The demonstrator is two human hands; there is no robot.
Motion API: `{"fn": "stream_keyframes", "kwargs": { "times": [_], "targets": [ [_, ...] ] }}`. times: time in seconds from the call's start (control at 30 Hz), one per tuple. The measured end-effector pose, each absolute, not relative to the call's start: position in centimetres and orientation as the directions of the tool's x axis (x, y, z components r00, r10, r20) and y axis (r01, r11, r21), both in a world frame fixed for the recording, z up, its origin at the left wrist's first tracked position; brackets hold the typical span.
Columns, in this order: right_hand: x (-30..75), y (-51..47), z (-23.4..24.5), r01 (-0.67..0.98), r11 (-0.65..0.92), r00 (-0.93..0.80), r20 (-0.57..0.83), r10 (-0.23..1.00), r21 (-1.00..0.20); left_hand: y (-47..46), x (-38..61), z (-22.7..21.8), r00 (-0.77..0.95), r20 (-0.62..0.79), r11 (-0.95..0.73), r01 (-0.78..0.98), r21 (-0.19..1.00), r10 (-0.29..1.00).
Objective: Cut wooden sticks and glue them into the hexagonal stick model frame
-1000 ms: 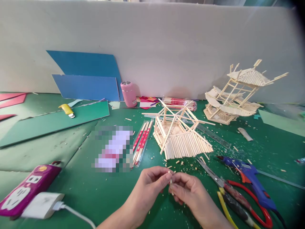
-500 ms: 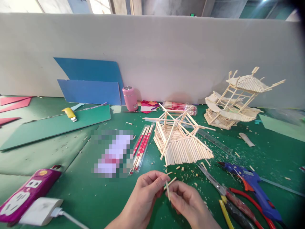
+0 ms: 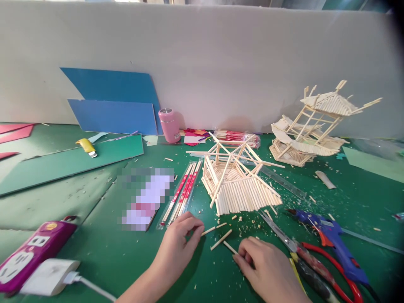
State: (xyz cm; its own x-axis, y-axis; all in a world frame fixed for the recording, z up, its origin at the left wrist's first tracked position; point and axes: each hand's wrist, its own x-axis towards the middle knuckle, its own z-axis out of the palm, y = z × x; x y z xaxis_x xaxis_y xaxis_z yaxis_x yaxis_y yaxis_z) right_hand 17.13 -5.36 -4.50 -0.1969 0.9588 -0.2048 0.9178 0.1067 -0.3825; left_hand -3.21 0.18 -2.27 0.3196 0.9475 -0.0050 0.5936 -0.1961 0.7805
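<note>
The middle stick (image 3: 221, 239) lies between 2 bare hands on a green worktop (image 3: 123, 248), its long axis slanting away rightward. The right hand (image 3: 263, 263) pinches the near end of the right stick (image 3: 230, 247); the left hand (image 3: 179, 240) curls at the left stick (image 3: 208, 231), whether grasping or not unclear.

Both hands (image 3: 178, 244) (forearms (image 3: 143, 280) too) are bare.

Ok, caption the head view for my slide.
Left hand and right hand among short loose sticks, before a partly slatted stick model.
</note>
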Motion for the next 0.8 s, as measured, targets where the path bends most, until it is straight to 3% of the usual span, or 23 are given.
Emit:
{"fn": "stream_keyframes", "kwargs": {
  "times": [0.07, 0.17, 0.33, 0.5, 0.67, 0.8],
  "targets": [
    [17.3, -5.2, -4.4, 0.925, 0.151, -0.226, -0.188, 0.956, -0.349, 0.4, -3.4, -2.3, 0.366, 0.011, -0.265, 0.652, 0.711, 0.931],
    [17.7, -5.0, -4.2, 0.911, 0.132, -0.205, -0.152, 0.967, -0.391, 0.7, -3.5, -2.5, 0.41, 0.05, -0.356, 0.719, 0.597, 0.911],
    [20.8, -4.4, -3.4, 0.879, 0.011, -0.005, 0.014, 1.0, -0.476, 0.8, -3.0, -2.9, 0.542, 0.064, -0.513, 0.743, 0.43, 0.838],
    [25.3, -3.7, -2.8, 0.933, -0.141, 0.16, 0.031, 0.987, -0.332, 0.5, -2.1, -2.9, 0.598, 0.023, -0.57, 0.75, 0.337, 0.801],
    [26.8, -1.7, -2.4, 0.957, -0.078, 0.105, 0.083, 0.991, -0.28, -0.3, -1.5, -2.7, 0.617, 0.024, -0.594, 0.746, 0.302, 0.787],
    [27.2, 0.3, -2.0, 0.971, -0.068, 0.076, 0.027, 0.997, -0.228, -1.1, -1.6, -2.9, 0.615, 0.006, -0.592, 0.757, 0.277, 0.788]
  ]
}}
